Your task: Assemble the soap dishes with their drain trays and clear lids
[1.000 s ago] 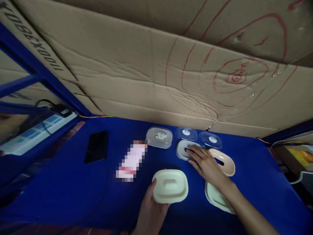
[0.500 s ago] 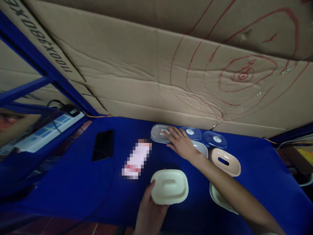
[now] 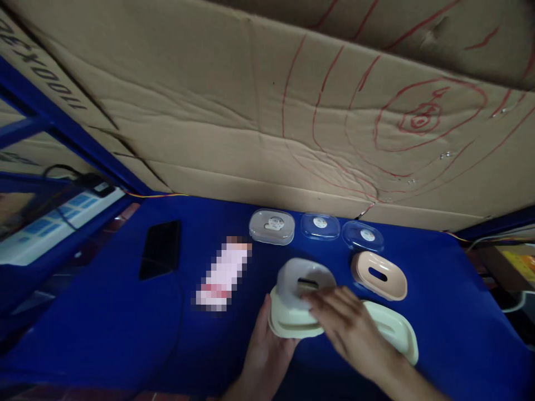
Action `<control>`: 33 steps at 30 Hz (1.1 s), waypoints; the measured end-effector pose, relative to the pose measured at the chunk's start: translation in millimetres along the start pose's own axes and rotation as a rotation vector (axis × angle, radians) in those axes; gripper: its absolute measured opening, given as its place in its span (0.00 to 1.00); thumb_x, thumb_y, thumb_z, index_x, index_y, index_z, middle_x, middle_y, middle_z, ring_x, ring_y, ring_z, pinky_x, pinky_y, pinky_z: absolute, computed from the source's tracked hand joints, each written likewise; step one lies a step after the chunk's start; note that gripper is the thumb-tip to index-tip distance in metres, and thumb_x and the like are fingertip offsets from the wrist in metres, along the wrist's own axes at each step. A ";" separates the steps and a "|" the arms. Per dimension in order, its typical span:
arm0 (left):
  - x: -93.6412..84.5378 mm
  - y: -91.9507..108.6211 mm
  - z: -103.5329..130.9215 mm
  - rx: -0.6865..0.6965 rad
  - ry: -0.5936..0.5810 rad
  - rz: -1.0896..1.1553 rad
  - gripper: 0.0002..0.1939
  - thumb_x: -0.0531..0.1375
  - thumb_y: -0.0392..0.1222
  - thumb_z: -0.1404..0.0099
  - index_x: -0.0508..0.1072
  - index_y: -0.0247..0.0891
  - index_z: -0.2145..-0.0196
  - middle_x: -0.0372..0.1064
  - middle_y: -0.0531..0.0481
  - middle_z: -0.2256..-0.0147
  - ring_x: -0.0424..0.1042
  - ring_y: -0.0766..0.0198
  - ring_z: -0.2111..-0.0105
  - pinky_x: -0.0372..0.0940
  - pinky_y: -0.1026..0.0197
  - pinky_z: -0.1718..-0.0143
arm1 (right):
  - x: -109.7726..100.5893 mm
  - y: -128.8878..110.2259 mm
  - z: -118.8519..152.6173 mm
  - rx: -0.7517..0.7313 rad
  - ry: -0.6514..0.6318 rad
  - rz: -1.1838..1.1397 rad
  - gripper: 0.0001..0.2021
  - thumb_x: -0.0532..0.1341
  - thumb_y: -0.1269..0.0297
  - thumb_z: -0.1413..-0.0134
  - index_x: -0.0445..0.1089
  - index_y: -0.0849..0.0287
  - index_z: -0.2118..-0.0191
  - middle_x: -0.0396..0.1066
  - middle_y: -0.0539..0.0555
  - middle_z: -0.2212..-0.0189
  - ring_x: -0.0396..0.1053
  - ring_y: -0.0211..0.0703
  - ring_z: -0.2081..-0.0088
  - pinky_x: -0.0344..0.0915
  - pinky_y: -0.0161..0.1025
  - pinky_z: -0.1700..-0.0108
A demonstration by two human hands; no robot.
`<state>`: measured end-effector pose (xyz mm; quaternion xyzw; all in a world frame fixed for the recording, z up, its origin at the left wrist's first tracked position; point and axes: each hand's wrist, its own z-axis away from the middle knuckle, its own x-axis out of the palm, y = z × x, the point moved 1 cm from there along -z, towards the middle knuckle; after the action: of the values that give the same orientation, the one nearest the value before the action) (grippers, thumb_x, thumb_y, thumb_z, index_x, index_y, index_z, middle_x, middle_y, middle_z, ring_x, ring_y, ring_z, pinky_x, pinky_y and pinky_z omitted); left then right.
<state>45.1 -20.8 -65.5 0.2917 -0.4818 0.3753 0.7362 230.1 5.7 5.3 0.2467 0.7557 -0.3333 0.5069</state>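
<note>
My left hand [image 3: 271,353] grips a pale green oval soap dish [image 3: 288,328] from its left side and below. Over its upper part, tilted, is a light grey oval soap dish insert [image 3: 288,273] with a slot through its middle. My right hand [image 3: 346,320] has its fingers closed on the insert's right side near the slot. Whether the insert touches the green dish is unclear. A second pale green dish [image 3: 403,331] lies right of my right hand, partly hidden by it. Behind it rests a peach slotted insert [image 3: 390,275].
Along the back lie a clear-lidded grey box [image 3: 271,225] and two clear lids [image 3: 320,225] with round stickers. To the left are a black phone [image 3: 160,249] and a blurred pink item [image 3: 225,273] on the blue table [image 3: 104,312]. A cardboard wall [image 3: 209,111] rises behind.
My right hand has moved from the back row toward me, bringing the grey insert over the pale green dish. My left hand keeps hold of the dish. The view has shifted slightly.
</note>
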 end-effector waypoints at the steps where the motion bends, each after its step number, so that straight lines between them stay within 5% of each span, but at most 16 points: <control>1: 4.8 -0.2 0.3 0.005 0.008 0.009 0.24 0.51 0.54 0.24 0.79 0.39 0.46 0.79 0.45 0.46 0.74 0.52 0.41 0.62 0.51 0.35 | -1.4 -10.8 0.1 -0.049 -0.001 -0.034 0.19 0.51 0.71 0.27 0.67 0.58 0.36 0.78 0.56 0.49 0.74 0.47 0.51 0.70 0.45 0.49; 7: 24.0 6.8 7.3 0.082 0.186 0.046 0.18 0.54 0.48 0.24 0.81 0.40 0.48 0.81 0.45 0.48 0.80 0.59 0.50 0.72 0.60 0.49 | -0.6 -28.6 3.4 -0.160 -0.007 -0.047 0.19 0.52 0.74 0.28 0.68 0.60 0.37 0.77 0.55 0.47 0.72 0.48 0.46 0.66 0.47 0.40; 12: 20.4 10.2 7.1 0.142 0.227 -0.020 0.22 0.59 0.52 0.28 0.74 0.44 0.40 0.77 0.45 0.43 0.75 0.56 0.43 0.70 0.57 0.45 | 2.3 -17.7 -6.7 -0.178 -0.115 -0.130 0.17 0.54 0.73 0.28 0.68 0.58 0.39 0.75 0.53 0.45 0.69 0.44 0.41 0.65 0.45 0.38; 19: 12.7 10.7 12.5 0.198 0.204 -0.098 0.27 0.60 0.56 0.30 0.71 0.45 0.37 0.78 0.44 0.45 0.74 0.51 0.43 0.64 0.50 0.39 | 5.9 -22.1 -17.2 -0.267 -0.066 -0.146 0.13 0.55 0.72 0.28 0.71 0.60 0.44 0.77 0.55 0.49 0.69 0.43 0.41 0.63 0.46 0.35; 22: 8.9 2.9 18.0 0.215 0.186 -0.112 0.25 0.61 0.53 0.30 0.73 0.44 0.39 0.79 0.44 0.46 0.71 0.48 0.40 0.60 0.47 0.36 | 0.2 -18.6 -16.5 -0.265 -0.042 -0.168 0.12 0.60 0.63 0.29 0.72 0.58 0.45 0.77 0.57 0.49 0.70 0.47 0.42 0.66 0.48 0.37; 26: -2.9 -12.4 25.5 0.274 0.149 -0.206 0.26 0.67 0.51 0.35 0.76 0.46 0.41 0.76 0.44 0.42 0.66 0.43 0.36 0.56 0.45 0.32 | -2.1 -9.3 -13.1 -0.246 -0.075 -0.001 0.39 0.64 0.39 0.40 0.63 0.62 0.34 0.64 0.66 0.34 0.57 0.64 0.31 0.61 0.64 0.35; 28: -7.4 -17.9 27.4 0.276 0.150 -0.255 0.25 0.69 0.51 0.38 0.78 0.45 0.43 0.75 0.43 0.42 0.67 0.41 0.36 0.55 0.43 0.32 | 1.1 -6.6 -11.5 -0.252 -0.075 0.069 0.43 0.61 0.35 0.41 0.60 0.63 0.32 0.62 0.65 0.32 0.57 0.64 0.31 0.61 0.64 0.34; 33: -1.5 -21.2 27.4 0.264 0.129 -0.320 0.27 0.71 0.52 0.40 0.78 0.46 0.44 0.74 0.42 0.40 0.64 0.39 0.35 0.52 0.41 0.31 | 8.6 -5.3 -11.7 -0.233 0.024 0.093 0.24 0.54 0.50 0.28 0.66 0.59 0.36 0.72 0.60 0.40 0.72 0.55 0.43 0.72 0.54 0.44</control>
<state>48.9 -54.5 -58.3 0.4336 -0.3278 0.3316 0.7711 216.1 11.4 1.7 0.2249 0.7830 -0.2161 0.5382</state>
